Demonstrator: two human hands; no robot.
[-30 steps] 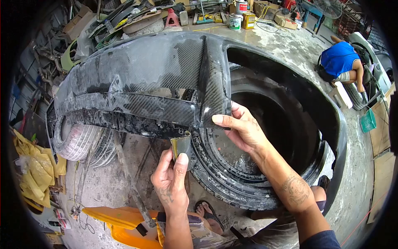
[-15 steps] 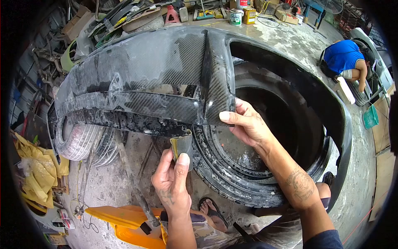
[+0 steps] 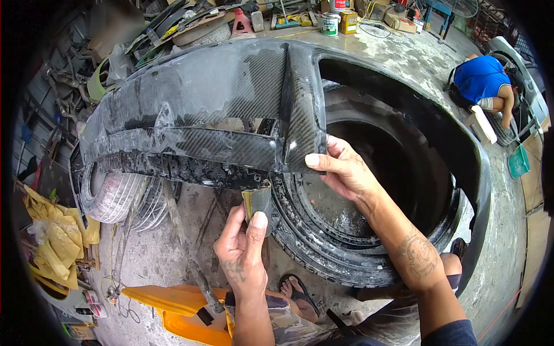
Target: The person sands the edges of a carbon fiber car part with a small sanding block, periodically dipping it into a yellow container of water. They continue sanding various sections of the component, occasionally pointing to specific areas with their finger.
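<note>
A large carbon-fibre car body part (image 3: 231,86), dusty grey over its woven surface, spans the middle of the view. My right hand (image 3: 341,170) pinches its lower corner, thumb on the face and fingers behind the edge. Just below the part's lower edge, my left hand (image 3: 245,233) holds a folded piece of sandpaper (image 3: 258,202), grey-green with a yellowish side, between thumb and fingers. The sandpaper's top is close to the lower edge; whether they touch I cannot tell.
Stacked tyres (image 3: 340,259) lie under the part, and another tyre (image 3: 118,199) is at left. Yellow wrapping (image 3: 55,236) and an orange panel (image 3: 173,297) are lower left. A person in blue (image 3: 482,78) crouches upper right. Cans (image 3: 330,24) stand at the back.
My left hand and the sandpaper have shifted slightly right. My right hand keeps its grip on the corner. The crouching person has moved slightly.
</note>
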